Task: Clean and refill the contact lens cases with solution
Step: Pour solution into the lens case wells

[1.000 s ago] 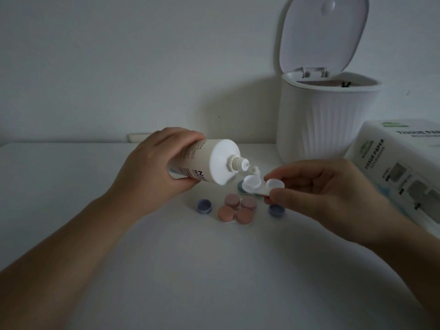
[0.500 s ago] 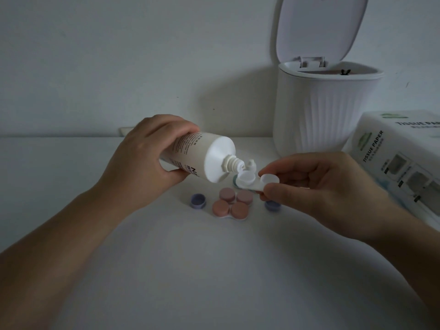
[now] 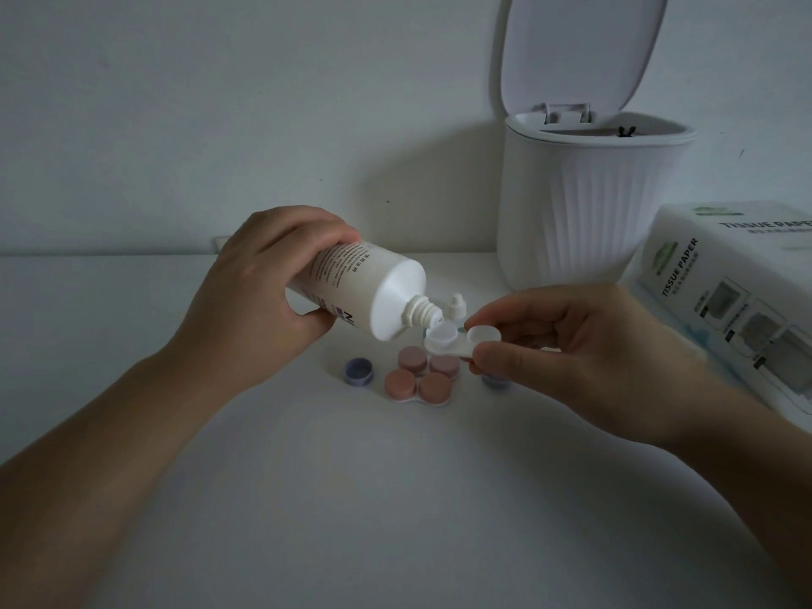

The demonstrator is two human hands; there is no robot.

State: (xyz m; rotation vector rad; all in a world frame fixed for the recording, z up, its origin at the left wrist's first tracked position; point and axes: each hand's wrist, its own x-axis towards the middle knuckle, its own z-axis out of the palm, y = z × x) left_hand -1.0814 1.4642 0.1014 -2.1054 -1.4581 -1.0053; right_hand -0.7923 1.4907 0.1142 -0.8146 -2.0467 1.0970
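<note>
The left hand point(image 3: 263, 296) is wrapped tight around a white bottle of solution point(image 3: 364, 292). The bottle is tipped over so its open tip point(image 3: 424, 313) points down and to the right. The tip sits just above one cup of a white lens case point(image 3: 457, 342). I cannot see any drops coming out. The right hand point(image 3: 571, 349) pinches this white case by its right end, with the thumb under it and a finger on top. The case is up in the air, above the table point(image 3: 395, 498). Both of its little cups are open and face up. A small white cap point(image 3: 455, 304) stands on the table just behind the case. Below the case, on the table, sit two more lens cases with pink lids point(image 3: 422, 375). All four pink lids are on, and the two cases lie close together, side by side. A loose purple lid point(image 3: 359, 371) lies just to the left of them. Another purple lid point(image 3: 492, 381) lies to the right, partly hidden under the right thumb. A bit of green peeks out behind the white case, but I cannot tell what it is. At the back on the right stands a white bin point(image 3: 584, 222) with its lid flipped up. Beside the bin, at the right edge, is a white box of tissue paper point(image 3: 725, 301). The room is dim.
</note>
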